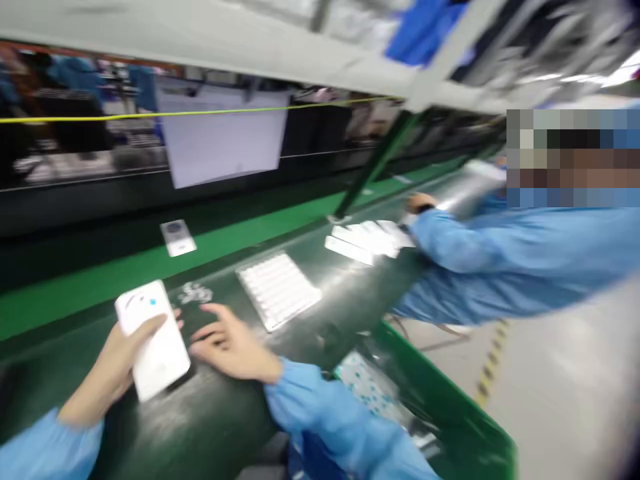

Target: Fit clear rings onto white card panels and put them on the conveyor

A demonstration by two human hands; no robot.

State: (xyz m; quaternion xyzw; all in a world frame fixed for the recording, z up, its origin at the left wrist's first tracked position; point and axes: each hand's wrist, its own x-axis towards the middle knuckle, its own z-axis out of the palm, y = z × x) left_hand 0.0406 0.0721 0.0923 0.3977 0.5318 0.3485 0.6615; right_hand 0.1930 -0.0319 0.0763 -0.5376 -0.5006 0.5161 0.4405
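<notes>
Gripping white device (153, 340) — left hand (113, 370) | right hand (233, 343) spread on bench (210, 417)

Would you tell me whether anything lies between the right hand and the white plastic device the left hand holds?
Nothing visible does: the right hand lies beside the white rounded plastic device in the left hand, only dark tabletop between.

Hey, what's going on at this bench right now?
The person's left hand grips a white device with a blue dot, at the dark bench. Their right hand lies open beside it, fingers spread on the bench. Beyond sits a tray of small white parts, and a similar device lies on the green belt. To the right, a co-worker's hand reaches by a pile of white pieces.
</notes>
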